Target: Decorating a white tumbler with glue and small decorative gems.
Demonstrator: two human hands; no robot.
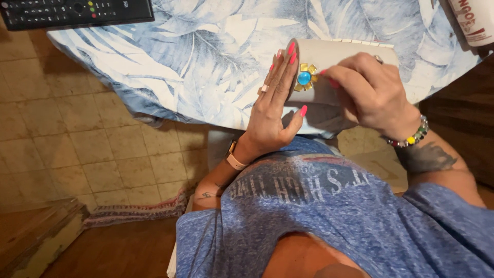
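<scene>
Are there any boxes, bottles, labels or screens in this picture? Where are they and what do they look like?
Bottle: top right corner on the leaf-print tablecloth, a white tube shape with a red-lettered label, partly cut off.
Remote control: top left edge of the table, a flat black slab with grey and coloured buttons.
No screens or boxes show.

One package in view, far right top corner.
White bottle or tube [472,20] with red and brown label print, cut off by frame edge, resting on the leaf-patterned blue-and-white counter [195,67]. No signs or screens seen.
</scene>
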